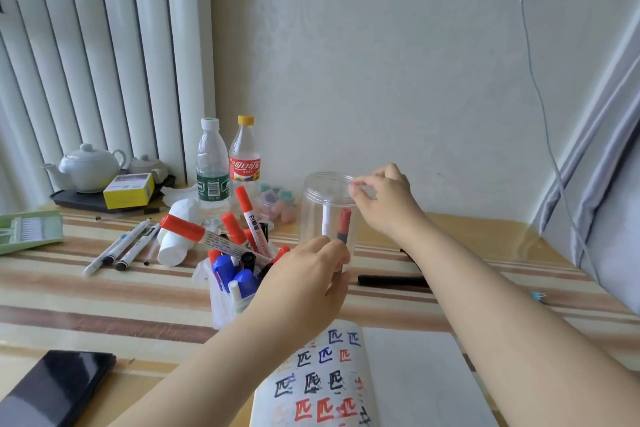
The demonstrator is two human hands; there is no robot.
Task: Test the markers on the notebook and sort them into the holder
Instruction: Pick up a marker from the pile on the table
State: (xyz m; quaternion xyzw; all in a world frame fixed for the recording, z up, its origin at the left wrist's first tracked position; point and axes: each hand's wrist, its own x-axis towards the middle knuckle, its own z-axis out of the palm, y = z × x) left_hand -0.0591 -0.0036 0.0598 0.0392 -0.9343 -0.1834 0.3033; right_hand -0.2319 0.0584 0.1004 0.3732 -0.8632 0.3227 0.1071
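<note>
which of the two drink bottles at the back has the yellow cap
The red-label bottle, standing right of the green-label bottle. Its cap is yellow; the green-label one's cap is white.

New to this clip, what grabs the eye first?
The two hands at the clear jar at mid-table: the left hand holds a red marker upright in front of the jar, and the right hand is at its rim. Left of that, a clear cup bristles with red and blue markers. At the bottom edge lies the open notebook, with test marks in black, blue and red.
</note>
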